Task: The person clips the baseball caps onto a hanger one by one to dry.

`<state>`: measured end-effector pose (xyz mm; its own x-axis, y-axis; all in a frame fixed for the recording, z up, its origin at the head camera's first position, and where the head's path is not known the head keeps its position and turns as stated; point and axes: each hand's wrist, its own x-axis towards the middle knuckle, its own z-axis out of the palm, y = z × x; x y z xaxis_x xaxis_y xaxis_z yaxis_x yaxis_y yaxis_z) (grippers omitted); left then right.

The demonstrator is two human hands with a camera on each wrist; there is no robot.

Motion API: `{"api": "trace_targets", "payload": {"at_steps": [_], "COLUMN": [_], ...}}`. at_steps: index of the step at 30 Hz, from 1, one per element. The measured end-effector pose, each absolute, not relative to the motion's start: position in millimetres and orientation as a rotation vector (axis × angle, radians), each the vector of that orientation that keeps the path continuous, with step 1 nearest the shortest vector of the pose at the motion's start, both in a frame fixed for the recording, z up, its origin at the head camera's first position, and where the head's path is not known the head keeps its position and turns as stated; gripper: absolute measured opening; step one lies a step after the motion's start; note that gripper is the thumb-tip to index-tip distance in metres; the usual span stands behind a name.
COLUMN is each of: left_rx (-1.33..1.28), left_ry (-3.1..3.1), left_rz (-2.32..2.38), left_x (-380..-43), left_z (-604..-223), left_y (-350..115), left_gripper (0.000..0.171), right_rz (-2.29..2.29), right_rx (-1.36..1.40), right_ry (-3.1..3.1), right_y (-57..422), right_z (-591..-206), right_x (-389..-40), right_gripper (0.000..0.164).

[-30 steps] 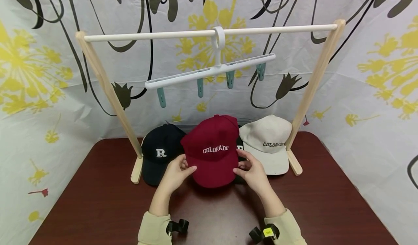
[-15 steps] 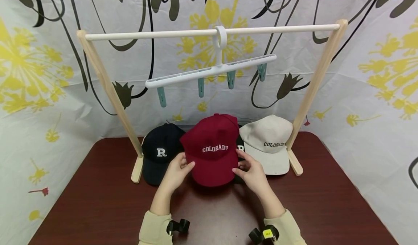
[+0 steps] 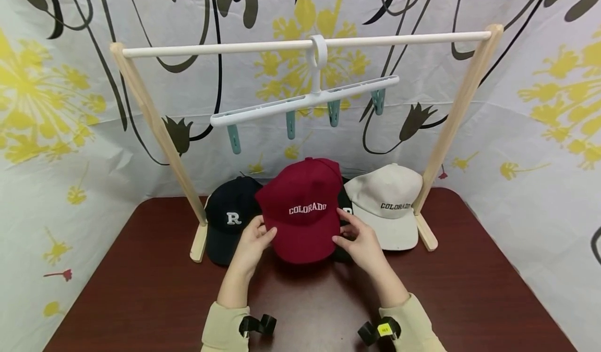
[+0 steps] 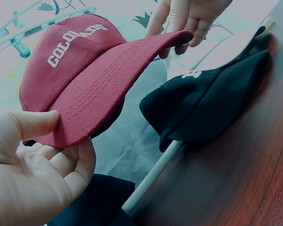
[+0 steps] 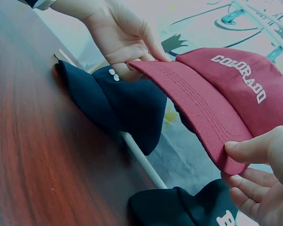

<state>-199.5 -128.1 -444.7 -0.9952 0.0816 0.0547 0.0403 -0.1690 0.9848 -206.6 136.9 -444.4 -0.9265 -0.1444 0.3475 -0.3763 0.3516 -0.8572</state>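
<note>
A dark red baseball cap (image 3: pixel 305 206) with white COLORADO lettering is held up in front of the other caps, its brim toward me. My left hand (image 3: pixel 251 245) pinches the brim's left edge, thumb on top and fingers beneath, as the left wrist view shows. On the opposite edge my right hand (image 3: pixel 361 242) pinches the brim the same way, seen in the right wrist view with the thumb (image 5: pixel 249 148) on top. Both wrist views show a gap between the red cap and the caps below it.
Behind stand a navy cap (image 3: pixel 235 206) with a white R, a mostly hidden black cap (image 4: pixel 212 99) and a cream cap (image 3: pixel 385 201). Above, a white hanger (image 3: pixel 310 100) with teal clips hangs from the rack's rod (image 3: pixel 211 49). Wooden legs flank the caps on the brown table (image 3: pixel 141 289).
Both hands have raised the red cap slightly and shifted it a little left. The grip on its brim stays the same, and the other caps have not moved.
</note>
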Motion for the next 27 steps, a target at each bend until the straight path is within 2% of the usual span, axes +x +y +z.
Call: {"api": "trace_targets", "payload": {"at_steps": [13, 27], "left_rx": [0.143, 0.094], "left_ry": [1.953, 1.909], "left_rz": [2.453, 2.511], "left_x": [-201, -199], "left_z": [-448, -443], "left_y": [-125, -127], "left_gripper": [0.015, 0.019], "right_rz": [1.468, 1.409], "right_rx": [0.532, 0.658], "right_ry": [-2.486, -2.5], "right_y": [136, 132], "right_z": [-433, -417], "right_x": [-217, -230], "right_gripper": [0.065, 0.061]}}
